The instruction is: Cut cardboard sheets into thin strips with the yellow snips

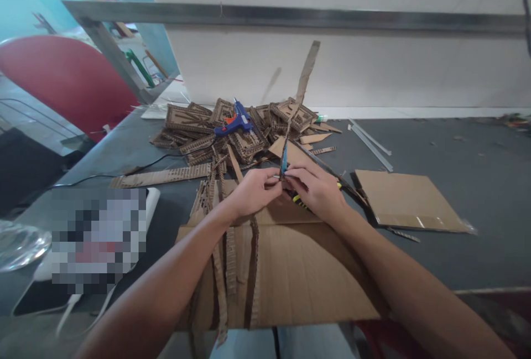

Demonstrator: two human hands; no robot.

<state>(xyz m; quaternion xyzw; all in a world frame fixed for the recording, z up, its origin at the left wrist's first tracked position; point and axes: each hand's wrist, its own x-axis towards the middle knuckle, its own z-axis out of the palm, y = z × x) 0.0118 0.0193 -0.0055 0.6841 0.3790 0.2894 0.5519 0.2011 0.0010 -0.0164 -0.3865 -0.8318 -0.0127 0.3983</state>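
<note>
A long, thin cardboard strip (306, 74) rises from between my two hands and leans up toward the wall. My left hand (255, 190) pinches its lower end, fingers closed. Close beside it, my right hand (315, 187) is closed on the same strip, where a small blue piece (284, 160) shows against it. A yellow and black tool (299, 201) lies partly hidden under my right hand. Both hands are above a large cardboard sheet (307, 270), and several loose corrugated strips (231, 259) hang over its left part.
A blue glue gun (237, 121) rests on a pile of cardboard pieces (186, 118) at the back. Clear glue sticks (371, 146) and a flat cardboard piece (409, 198) lie to the right. At left are a blurred-out white-edged object (152, 204), cables and a red chair (62, 77).
</note>
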